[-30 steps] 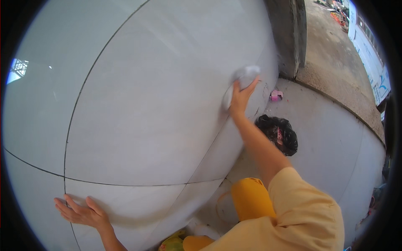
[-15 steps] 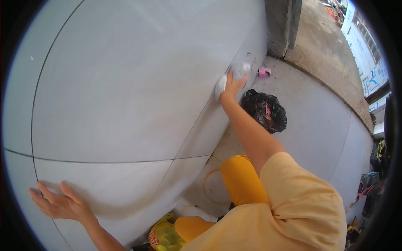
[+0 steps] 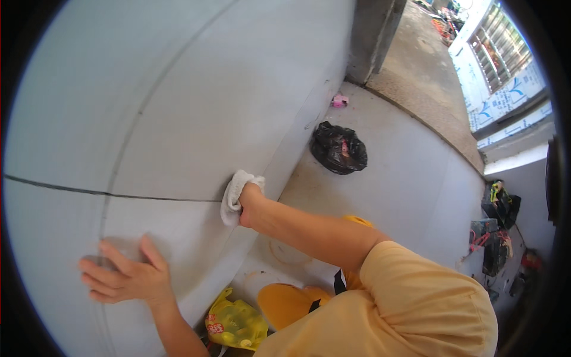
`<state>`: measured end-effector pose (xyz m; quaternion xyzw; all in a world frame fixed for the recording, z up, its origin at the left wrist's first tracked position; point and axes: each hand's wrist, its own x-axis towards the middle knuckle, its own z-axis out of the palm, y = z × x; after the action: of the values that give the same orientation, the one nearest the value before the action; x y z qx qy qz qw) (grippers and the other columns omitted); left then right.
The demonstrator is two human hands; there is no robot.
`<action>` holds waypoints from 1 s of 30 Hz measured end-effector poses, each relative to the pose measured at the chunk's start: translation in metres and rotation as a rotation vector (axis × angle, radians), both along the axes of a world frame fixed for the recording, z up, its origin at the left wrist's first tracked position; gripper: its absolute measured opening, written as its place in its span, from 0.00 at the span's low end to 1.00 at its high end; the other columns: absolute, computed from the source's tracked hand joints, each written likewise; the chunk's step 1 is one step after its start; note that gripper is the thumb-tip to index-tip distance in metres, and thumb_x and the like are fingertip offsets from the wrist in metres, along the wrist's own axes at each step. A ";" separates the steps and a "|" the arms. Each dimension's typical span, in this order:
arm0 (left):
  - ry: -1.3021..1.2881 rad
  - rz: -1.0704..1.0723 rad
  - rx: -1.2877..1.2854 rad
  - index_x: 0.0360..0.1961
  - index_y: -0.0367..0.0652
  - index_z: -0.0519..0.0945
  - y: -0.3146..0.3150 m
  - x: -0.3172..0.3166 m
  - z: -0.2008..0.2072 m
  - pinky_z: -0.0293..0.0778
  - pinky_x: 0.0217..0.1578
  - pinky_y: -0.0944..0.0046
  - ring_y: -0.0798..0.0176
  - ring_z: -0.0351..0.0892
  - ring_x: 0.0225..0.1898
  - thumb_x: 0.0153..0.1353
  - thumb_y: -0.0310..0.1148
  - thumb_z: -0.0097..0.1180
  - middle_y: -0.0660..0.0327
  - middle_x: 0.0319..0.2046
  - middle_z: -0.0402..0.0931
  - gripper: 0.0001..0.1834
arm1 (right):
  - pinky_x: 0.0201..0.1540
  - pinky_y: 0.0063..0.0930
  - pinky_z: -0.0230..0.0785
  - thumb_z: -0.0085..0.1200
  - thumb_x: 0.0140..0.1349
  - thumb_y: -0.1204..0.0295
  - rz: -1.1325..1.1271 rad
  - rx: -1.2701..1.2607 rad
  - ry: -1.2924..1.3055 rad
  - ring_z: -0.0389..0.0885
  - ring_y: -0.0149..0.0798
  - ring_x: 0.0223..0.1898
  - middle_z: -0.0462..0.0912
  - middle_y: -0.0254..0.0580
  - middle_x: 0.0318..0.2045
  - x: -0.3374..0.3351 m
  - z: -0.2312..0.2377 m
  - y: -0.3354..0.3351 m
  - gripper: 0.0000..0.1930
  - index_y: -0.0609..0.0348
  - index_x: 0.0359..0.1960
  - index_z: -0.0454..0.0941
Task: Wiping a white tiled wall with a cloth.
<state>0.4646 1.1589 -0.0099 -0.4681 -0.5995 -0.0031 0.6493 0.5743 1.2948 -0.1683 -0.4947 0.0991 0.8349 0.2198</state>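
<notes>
My right hand presses a white cloth against the light grey tiled wall, close to where a dark horizontal joint line meets the lower tile edge. The cloth is bunched round the hand and hides most of its fingers. At the lower left, my left hand rests on the wall tile with its fingers spread, holding nothing. A fainter curved joint line runs up the wall beside its fingertips.
On the floor stand a black plastic bag, a small pink object and, near my knees, a yellow-green plastic bag. Tools and cords lie at the right. A doorway with a concrete sill opens at the upper right.
My right hand has brought the cloth along the wall toward me, down and left from beside the black bag. The view has shifted; my left hand still lies spread on the wall.
</notes>
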 end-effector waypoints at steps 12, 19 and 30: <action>-0.547 -0.038 -0.499 0.60 0.48 0.65 -0.028 0.067 0.062 0.44 0.59 0.35 0.38 0.40 0.67 0.47 0.48 0.60 0.44 0.66 0.47 0.39 | 0.25 0.39 0.72 0.52 0.61 0.57 -0.183 0.623 0.174 0.79 0.41 0.29 0.79 0.43 0.31 0.274 0.032 0.005 0.13 0.49 0.42 0.74; -1.098 -0.222 -0.535 0.52 0.45 0.72 -0.029 0.110 0.103 0.52 0.59 0.41 0.40 0.50 0.64 0.47 0.35 0.63 0.45 0.64 0.53 0.28 | 0.26 0.35 0.70 0.44 0.65 0.60 -0.148 0.863 0.098 0.77 0.41 0.30 0.77 0.39 0.32 0.437 0.142 -0.090 0.11 0.50 0.39 0.73; -2.072 0.151 -0.983 0.38 0.40 0.79 0.031 0.273 -0.027 0.74 0.40 0.60 0.55 0.80 0.37 0.54 0.39 0.60 0.53 0.36 0.80 0.15 | 0.22 0.39 0.70 0.50 0.62 0.62 0.056 0.161 -0.072 0.77 0.43 0.26 0.75 0.38 0.29 0.502 0.111 0.012 0.11 0.50 0.43 0.72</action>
<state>0.7375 1.1902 -0.0371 -0.4066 -0.8086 -0.1134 -0.4098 1.0766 1.3069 -0.0574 -0.5076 0.0097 0.8278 0.2389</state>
